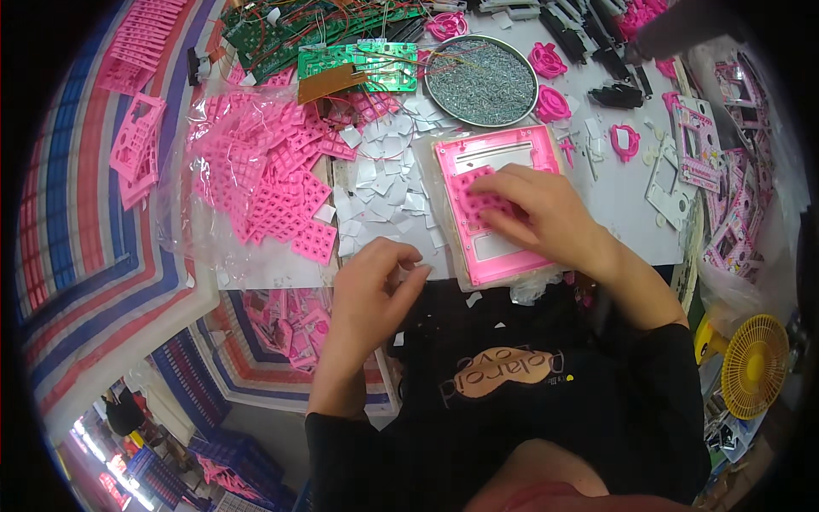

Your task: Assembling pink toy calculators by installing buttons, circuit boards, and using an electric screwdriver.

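Item: pink rectangular plastic housing frame (499, 209), long axis running away from you, directly ahead-right. Your right hand (546, 213) lies flat, fingers spread, pressing a pink rubber keypad mat (474, 198) into it. Your left hand (375, 286) rests nearer you, loosely curled beside the white paper squares (384, 196); contents indeterminate.

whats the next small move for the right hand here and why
Probably press the keypad flat into the pink frame: the right hand rests its fingers on it there, while the left hand pinches at the white squares.
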Action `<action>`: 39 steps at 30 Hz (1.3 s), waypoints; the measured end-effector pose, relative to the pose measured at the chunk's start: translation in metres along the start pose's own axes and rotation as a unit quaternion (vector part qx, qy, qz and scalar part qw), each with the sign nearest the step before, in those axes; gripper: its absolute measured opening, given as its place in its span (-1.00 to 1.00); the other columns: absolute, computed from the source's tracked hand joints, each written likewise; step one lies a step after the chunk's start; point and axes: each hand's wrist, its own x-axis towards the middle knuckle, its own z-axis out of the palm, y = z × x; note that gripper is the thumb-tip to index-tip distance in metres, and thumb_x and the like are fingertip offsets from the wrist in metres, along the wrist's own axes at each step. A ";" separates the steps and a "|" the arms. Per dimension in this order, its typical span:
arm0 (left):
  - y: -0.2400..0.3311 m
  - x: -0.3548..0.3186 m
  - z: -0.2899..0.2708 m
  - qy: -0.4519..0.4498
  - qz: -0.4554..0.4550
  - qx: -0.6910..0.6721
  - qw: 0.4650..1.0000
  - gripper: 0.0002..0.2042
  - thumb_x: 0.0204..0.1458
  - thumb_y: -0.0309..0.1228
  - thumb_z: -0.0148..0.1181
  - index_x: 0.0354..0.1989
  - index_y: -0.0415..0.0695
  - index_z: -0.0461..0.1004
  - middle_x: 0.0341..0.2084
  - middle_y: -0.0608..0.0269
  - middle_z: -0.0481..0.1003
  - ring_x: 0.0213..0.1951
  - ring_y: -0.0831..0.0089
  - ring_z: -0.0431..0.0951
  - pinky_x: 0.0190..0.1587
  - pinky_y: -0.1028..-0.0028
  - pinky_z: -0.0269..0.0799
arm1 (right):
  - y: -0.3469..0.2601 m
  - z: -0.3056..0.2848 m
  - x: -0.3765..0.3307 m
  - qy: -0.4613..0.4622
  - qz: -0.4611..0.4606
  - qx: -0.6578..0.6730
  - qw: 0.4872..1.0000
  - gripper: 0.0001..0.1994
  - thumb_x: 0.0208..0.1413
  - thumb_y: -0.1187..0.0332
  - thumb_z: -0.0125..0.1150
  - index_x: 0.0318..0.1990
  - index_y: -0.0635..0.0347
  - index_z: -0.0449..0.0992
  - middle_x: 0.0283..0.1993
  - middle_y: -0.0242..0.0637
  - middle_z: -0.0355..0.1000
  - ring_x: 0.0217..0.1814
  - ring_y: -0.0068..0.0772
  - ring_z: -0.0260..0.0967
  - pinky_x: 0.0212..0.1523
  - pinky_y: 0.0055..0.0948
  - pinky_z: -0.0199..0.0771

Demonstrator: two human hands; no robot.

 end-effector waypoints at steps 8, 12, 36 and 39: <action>-0.008 0.000 0.001 0.017 0.005 -0.014 1.000 -0.90 0.04 -0.52 0.32 -0.31 -0.24 0.54 -0.50 0.28 0.47 -0.49 0.53 0.39 -0.41 0.52 0.26 | -0.006 -0.001 -0.004 -0.042 -0.010 -0.062 0.997 -0.66 0.05 0.34 0.42 0.01 0.09 0.60 -0.43 -0.23 0.44 -0.43 -0.26 0.46 -0.43 -0.32 0.42; -0.013 -0.001 0.000 0.028 0.006 -0.006 1.000 -0.90 0.04 -0.53 0.32 -0.31 -0.25 0.54 -0.49 0.29 0.47 -0.48 0.53 0.41 -0.41 0.53 0.27 | -0.019 -0.016 -0.005 -0.074 0.006 -0.182 0.981 -0.63 0.03 0.24 0.44 0.02 0.06 0.61 -0.41 -0.26 0.44 -0.40 -0.29 0.48 -0.44 -0.35 0.41; 0.006 0.201 -0.094 0.112 -0.069 0.461 0.878 -0.40 0.00 -0.14 0.44 0.06 -0.38 0.44 -0.30 -0.08 0.64 -0.25 0.08 0.67 -0.14 0.12 0.51 | -0.018 -0.009 -0.020 -0.227 -0.097 -0.226 0.942 -0.04 0.03 -0.14 0.34 0.46 0.29 0.11 0.57 0.01 -0.05 0.66 -0.04 -0.23 0.50 0.25 -0.18; 0.002 0.195 -0.102 0.151 0.047 0.104 0.982 -0.38 0.06 -0.24 0.41 0.17 -0.44 0.34 -0.33 -0.07 0.64 -0.27 0.23 0.67 -0.11 0.24 0.53 | -0.016 -0.022 -0.017 -0.182 -0.125 -0.158 0.963 -0.22 0.05 0.04 0.40 0.36 0.24 0.28 0.49 0.03 0.12 0.57 0.03 0.00 0.45 0.17 0.04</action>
